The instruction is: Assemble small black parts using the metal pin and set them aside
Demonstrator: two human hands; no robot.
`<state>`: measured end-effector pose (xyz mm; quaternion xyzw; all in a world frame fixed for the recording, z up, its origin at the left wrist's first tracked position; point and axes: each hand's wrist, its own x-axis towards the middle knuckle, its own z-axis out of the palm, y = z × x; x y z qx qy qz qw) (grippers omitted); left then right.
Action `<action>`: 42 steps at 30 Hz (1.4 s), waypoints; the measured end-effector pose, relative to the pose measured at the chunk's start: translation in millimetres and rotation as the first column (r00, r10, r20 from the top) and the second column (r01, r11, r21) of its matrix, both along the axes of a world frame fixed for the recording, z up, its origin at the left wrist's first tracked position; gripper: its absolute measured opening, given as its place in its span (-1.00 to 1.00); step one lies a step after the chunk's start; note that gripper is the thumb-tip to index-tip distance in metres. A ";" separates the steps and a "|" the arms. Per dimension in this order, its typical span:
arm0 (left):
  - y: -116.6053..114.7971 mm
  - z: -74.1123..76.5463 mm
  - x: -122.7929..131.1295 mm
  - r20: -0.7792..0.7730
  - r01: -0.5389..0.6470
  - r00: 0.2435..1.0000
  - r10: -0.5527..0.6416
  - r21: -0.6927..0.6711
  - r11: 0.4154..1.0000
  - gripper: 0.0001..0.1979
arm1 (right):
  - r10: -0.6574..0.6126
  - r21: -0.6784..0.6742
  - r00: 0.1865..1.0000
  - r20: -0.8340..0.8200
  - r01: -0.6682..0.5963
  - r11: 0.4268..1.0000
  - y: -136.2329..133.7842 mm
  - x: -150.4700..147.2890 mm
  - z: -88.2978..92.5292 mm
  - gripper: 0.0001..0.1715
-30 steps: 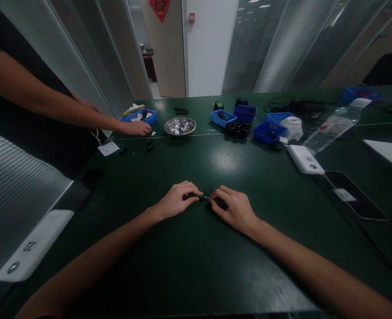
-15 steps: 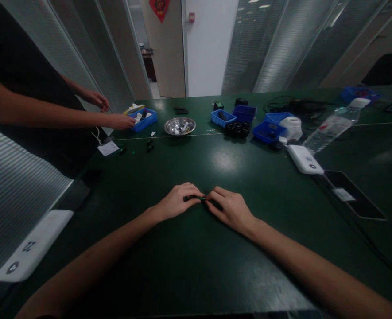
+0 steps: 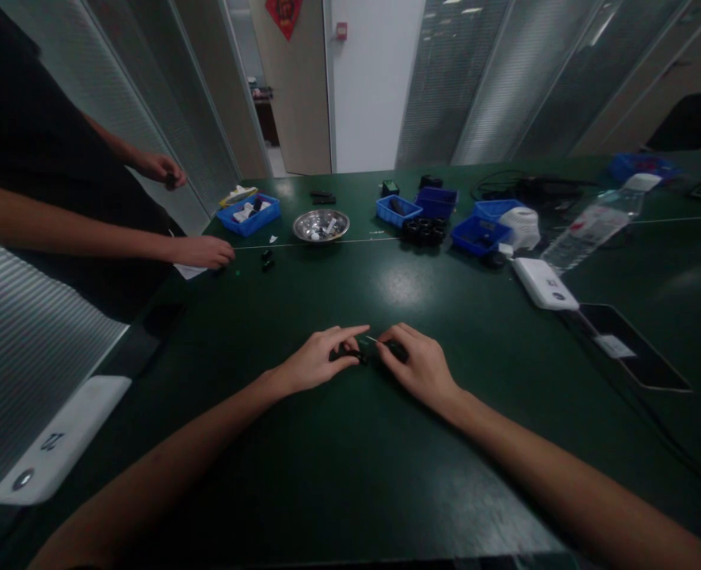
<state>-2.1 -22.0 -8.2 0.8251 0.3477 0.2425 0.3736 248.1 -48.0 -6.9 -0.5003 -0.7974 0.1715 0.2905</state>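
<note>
At the middle of the table, my left hand [image 3: 320,356] pinches a small black elongated part [image 3: 353,356] between thumb and bent fingers, its index finger stretched out above. What the part is I cannot make out. Just to the right, my right hand [image 3: 415,360] is closed around a small tool with a dark handle [image 3: 396,351]. From its fingertips a thin bright tip [image 3: 372,339] points left toward my left hand. A narrow gap separates the two hands, and tip and black part look apart.
A metal bowl [image 3: 321,226] with small bits stands ahead, near a blue tray [image 3: 249,218]. A co-worker's hand [image 3: 204,252] rests at the left. Blue bins [image 3: 481,237], a plastic bottle [image 3: 593,226], a white device [image 3: 545,283] and a dark flat panel [image 3: 635,348] lie right.
My hands have parted slightly; my left index finger has straightened and the thin tip now shows at my right fingers. The co-worker's hand has moved from the blue tray down toward the paper.
</note>
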 end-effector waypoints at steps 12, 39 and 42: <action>-2.3 6.2 10.3 -0.026 -0.011 1.000 0.015 0.147 0.989 -0.83 | -0.084 0.028 0.985 -0.148 0.089 0.996 1.0 2.8 3.8 -0.77; 30.9 8.1 -63.2 -0.206 -0.141 0.963 0.177 0.178 0.974 -0.68 | -0.054 0.022 0.986 -0.160 0.059 0.998 0.3 5.7 6.0 -0.79; 37.4 6.7 -83.5 -0.212 -0.229 0.941 0.264 0.176 0.957 -0.68 | -0.051 0.022 0.986 -0.159 0.055 0.998 0.3 4.9 6.3 -0.78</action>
